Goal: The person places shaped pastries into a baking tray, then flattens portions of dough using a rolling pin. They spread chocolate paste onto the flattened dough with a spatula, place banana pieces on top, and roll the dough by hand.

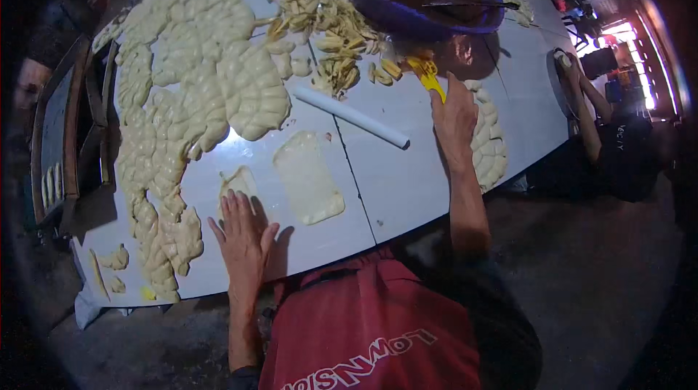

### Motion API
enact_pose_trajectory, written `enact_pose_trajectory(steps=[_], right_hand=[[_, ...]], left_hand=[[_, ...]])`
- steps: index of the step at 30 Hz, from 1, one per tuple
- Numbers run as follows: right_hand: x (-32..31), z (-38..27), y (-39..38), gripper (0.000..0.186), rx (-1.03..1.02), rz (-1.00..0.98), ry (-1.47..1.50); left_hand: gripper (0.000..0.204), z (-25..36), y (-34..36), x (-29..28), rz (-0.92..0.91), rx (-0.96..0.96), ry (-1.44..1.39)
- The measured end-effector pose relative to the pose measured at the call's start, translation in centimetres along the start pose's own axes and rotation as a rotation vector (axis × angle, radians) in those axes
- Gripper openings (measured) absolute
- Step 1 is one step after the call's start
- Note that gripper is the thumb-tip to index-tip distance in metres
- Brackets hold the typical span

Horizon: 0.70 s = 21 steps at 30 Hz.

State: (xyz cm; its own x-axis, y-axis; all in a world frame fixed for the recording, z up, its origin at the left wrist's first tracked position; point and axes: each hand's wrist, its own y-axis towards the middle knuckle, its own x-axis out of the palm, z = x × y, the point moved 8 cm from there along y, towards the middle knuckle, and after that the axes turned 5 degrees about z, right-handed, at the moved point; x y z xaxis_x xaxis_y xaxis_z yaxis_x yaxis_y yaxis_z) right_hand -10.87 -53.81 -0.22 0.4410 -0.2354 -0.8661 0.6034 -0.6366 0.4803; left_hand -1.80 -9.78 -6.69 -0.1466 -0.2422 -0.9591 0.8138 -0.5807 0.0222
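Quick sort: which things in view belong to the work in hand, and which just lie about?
Likely in the work:
yellow tool in the right hand
small dough sheet under the left hand
larger dough sheet
white rod
dough lumps
pale yellow pieces
purple basin

Seemingly just lying about:
wooden frame, at left
dough scraps

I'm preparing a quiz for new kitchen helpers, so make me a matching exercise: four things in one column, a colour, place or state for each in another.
Column one
1. rod
2. yellow tool
3. basin
4. left hand

Column two
A. blue-purple
B. laid over a small dough sheet
C. white, lying on the table
D. in the right hand

Pairs: 1-C, 2-D, 3-A, 4-B
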Motion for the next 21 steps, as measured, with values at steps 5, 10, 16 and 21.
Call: enact_pose_trajectory(steps=[5, 10, 16, 21], right_hand=[[3.4, 3.1, 1.9, 0.022, 0.017, -0.178, 0.003], [-2.6, -1.7, 1.4, 0.027, 0.051, -0.14, 0.378], [-6.7, -5.9, 15.3, 0.028, -0.091, 0.028, 0.399], [2.7, -4.2, 23.4, 0.025, -0.342, -0.369, -0.044]], left_hand=[[0.087, -2.0, 3.4, -1.6, -0.151, -0.036, 0.107], [0.09, -3.2, 3.6, -0.7, -0.135, -0.022, 0.024], [0.086, -4.0, 4.0, -1.5, -0.162, -0.128, 0.061], [0.084, -3.0, 4.0, -1.6, -0.139, -0.117, 0.064]])
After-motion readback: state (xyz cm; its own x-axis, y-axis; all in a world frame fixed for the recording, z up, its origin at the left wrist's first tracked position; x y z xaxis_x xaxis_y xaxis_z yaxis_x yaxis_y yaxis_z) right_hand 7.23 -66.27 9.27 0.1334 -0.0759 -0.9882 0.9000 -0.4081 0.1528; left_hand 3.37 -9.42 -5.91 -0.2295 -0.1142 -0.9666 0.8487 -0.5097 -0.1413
